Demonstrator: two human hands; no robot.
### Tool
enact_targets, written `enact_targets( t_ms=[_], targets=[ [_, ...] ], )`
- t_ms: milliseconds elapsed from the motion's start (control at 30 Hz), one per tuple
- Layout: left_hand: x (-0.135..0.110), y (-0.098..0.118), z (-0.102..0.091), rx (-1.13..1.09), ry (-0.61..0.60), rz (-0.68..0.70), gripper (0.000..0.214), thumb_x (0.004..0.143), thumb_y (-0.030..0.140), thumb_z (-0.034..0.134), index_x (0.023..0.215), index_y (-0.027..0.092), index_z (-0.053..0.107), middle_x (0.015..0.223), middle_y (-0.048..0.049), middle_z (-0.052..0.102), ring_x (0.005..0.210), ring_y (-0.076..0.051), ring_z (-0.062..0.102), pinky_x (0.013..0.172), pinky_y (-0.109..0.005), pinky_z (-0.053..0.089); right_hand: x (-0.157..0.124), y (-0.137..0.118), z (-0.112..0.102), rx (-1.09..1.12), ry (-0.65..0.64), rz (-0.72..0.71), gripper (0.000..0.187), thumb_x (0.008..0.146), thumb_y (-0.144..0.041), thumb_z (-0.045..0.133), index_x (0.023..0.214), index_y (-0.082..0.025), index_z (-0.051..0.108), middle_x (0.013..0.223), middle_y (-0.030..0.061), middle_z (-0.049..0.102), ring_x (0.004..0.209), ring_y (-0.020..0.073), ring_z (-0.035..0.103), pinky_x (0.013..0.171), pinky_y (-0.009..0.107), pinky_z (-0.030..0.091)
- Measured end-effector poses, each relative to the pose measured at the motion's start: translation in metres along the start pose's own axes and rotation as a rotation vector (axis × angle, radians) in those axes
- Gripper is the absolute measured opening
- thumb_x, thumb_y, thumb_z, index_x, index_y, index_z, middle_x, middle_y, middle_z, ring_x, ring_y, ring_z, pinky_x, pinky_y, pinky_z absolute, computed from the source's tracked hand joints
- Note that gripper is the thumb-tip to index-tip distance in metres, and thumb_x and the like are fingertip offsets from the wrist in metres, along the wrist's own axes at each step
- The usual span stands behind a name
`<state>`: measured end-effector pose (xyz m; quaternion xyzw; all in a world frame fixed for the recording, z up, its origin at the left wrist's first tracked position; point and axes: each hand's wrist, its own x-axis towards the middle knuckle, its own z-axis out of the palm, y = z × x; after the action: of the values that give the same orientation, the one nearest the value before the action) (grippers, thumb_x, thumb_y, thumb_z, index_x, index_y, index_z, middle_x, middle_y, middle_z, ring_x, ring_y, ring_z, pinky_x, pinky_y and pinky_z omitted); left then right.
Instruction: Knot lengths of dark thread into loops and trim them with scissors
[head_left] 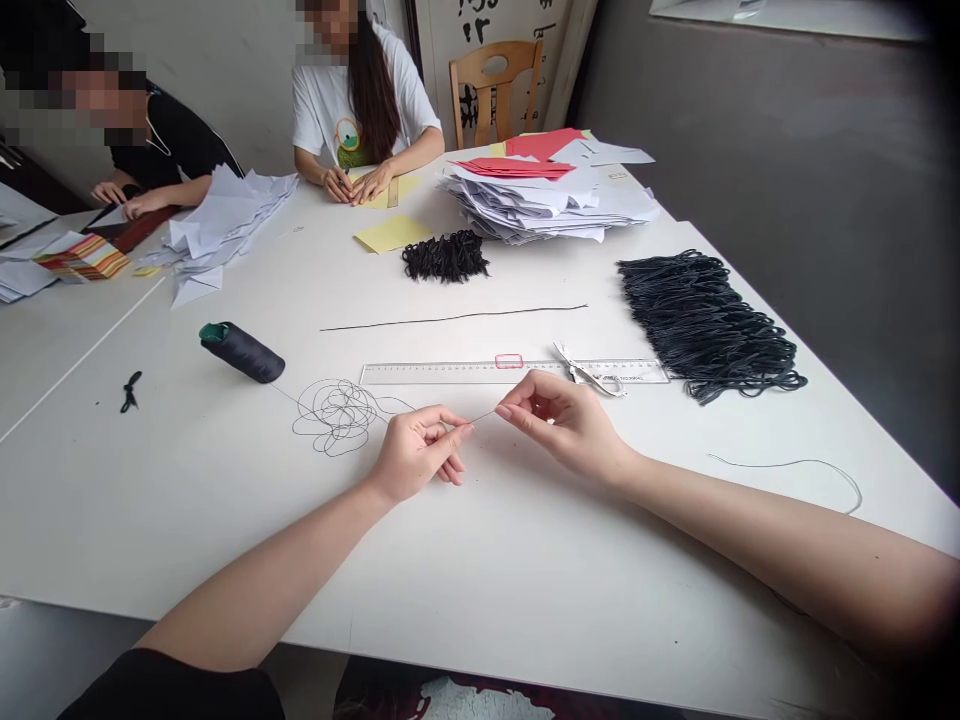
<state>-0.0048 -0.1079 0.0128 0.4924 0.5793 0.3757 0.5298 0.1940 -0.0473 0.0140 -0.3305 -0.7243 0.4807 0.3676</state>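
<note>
A thin dark thread [484, 415] runs taut between my two hands over the white table. My left hand [420, 450] pinches it between thumb and forefinger, with the other fingers loosely curled. Thumb and forefinger of my right hand [562, 420] are closed on the thread a short way to the right. Left of my hands lies a loose tangle of thread [334, 415], which leads to a dark spool [244, 352] lying on its side. Just beyond my hands is a clear ruler [435, 373], with small silver scissors [589, 372] lying across it.
Bundles of black looped cords [705, 320] lie at right, a smaller black bundle [446, 257] farther back. One straight cord [454, 318] lies beyond the ruler. Paper stacks [540, 205] stand at the back. Two people sit across the table [225, 520], their hands on paper.
</note>
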Motion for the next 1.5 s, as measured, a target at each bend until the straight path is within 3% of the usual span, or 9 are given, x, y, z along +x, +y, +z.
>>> enact_targets(
  t_ms=[167, 267, 367, 600, 833, 967, 1167, 1300, 1500],
  targets=[
    [-0.001, -0.002, 0.001, 0.137, -0.005, 0.075, 0.029, 0.081, 0.044, 0.065, 0.089, 0.016, 0.069, 0.057, -0.0007, 0.065, 0.039, -0.01, 0.056, 0.037, -0.02, 0.043, -0.001, 0.0, -0.001, -0.011, -0.014, -0.011, 0.025, 0.088, -0.039, 0.06, 0.08, -0.016, 0.059, 0.067, 0.0008, 0.052, 0.057, 0.0106, 0.044, 0.05, 0.024, 0.036],
    [-0.001, -0.003, 0.003, 0.158, 0.078, 0.255, 0.036, 0.079, 0.035, 0.068, 0.113, 0.02, 0.065, 0.11, -0.0091, 0.069, 0.041, -0.003, 0.05, 0.04, -0.02, 0.043, 0.0, 0.0, 0.0, -0.05, -0.028, -0.047, 0.021, 0.088, -0.035, 0.06, 0.08, -0.015, 0.06, 0.068, 0.0012, 0.053, 0.058, 0.0104, 0.046, 0.05, 0.024, 0.037],
    [-0.001, -0.002, 0.006, 0.076, 0.033, 0.298, 0.054, 0.078, 0.031, 0.07, 0.129, 0.027, 0.055, 0.146, -0.0127, 0.042, 0.047, -0.001, 0.054, 0.043, -0.021, 0.048, -0.001, 0.001, 0.002, -0.079, -0.061, -0.11, 0.018, 0.088, -0.031, 0.059, 0.079, -0.015, 0.06, 0.068, 0.0009, 0.053, 0.057, 0.0099, 0.047, 0.05, 0.023, 0.038],
    [0.004, -0.004, 0.008, -0.024, -0.098, 0.061, 0.029, 0.077, 0.043, 0.07, 0.08, 0.014, 0.072, 0.07, -0.0053, 0.069, 0.061, -0.017, 0.068, 0.057, -0.027, 0.058, -0.001, 0.0, 0.004, -0.146, -0.099, -0.147, 0.02, 0.091, -0.031, 0.056, 0.079, -0.017, 0.063, 0.074, 0.0029, 0.055, 0.063, 0.0112, 0.052, 0.052, 0.023, 0.041],
    [0.003, -0.003, 0.002, -0.061, -0.088, 0.034, 0.031, 0.076, 0.046, 0.07, 0.078, 0.015, 0.067, 0.064, -0.0023, 0.065, 0.053, -0.014, 0.064, 0.052, -0.025, 0.054, 0.01, -0.016, -0.02, -0.065, 0.221, -0.182, 0.008, 0.085, -0.019, 0.052, 0.079, -0.019, 0.057, 0.096, 0.0072, 0.059, 0.077, 0.0164, 0.056, 0.055, 0.027, 0.041],
    [0.007, -0.004, 0.008, 0.127, -0.053, 0.179, 0.024, 0.083, 0.04, 0.063, 0.078, 0.016, 0.066, 0.063, -0.0008, 0.062, 0.052, -0.011, 0.058, 0.049, -0.024, 0.047, 0.01, -0.046, -0.044, -0.008, 0.268, -0.292, 0.026, 0.074, -0.005, 0.045, 0.053, -0.02, 0.051, 0.06, 0.0033, 0.054, 0.059, 0.0156, 0.05, 0.054, 0.03, 0.037],
    [0.041, 0.003, 0.022, 0.432, 0.212, 0.682, 0.012, 0.084, 0.03, 0.062, 0.078, 0.021, 0.069, 0.103, -0.0065, 0.06, 0.094, -0.017, 0.058, 0.08, -0.03, 0.049, -0.001, -0.088, -0.073, -0.356, -0.108, -0.266, 0.024, 0.08, -0.01, 0.044, 0.077, -0.021, 0.066, 0.071, 0.0016, 0.064, 0.061, 0.0151, 0.057, 0.057, 0.029, 0.042],
    [0.058, 0.004, 0.021, 0.329, 0.256, 0.68, 0.01, 0.082, 0.026, 0.064, 0.077, 0.019, 0.068, 0.105, -0.0072, 0.058, 0.104, -0.019, 0.056, 0.095, -0.036, 0.045, -0.009, -0.07, -0.08, -0.828, -0.471, -0.109, 0.003, 0.078, -0.02, 0.061, 0.079, -0.021, 0.064, 0.061, 0.0009, 0.063, 0.047, 0.0136, 0.052, 0.045, 0.026, 0.033],
    [0.059, -0.001, 0.018, 0.264, 0.269, 0.675, 0.008, 0.079, 0.026, 0.068, 0.074, 0.02, 0.07, 0.102, -0.0067, 0.061, 0.103, -0.021, 0.057, 0.096, -0.039, 0.043, -0.035, -0.042, -0.064, -1.428, -0.65, 0.086, 0.012, 0.075, -0.004, 0.055, 0.073, -0.013, 0.062, 0.048, 0.0032, 0.054, 0.04, 0.0146, 0.044, 0.043, 0.027, 0.018]
  ],
)
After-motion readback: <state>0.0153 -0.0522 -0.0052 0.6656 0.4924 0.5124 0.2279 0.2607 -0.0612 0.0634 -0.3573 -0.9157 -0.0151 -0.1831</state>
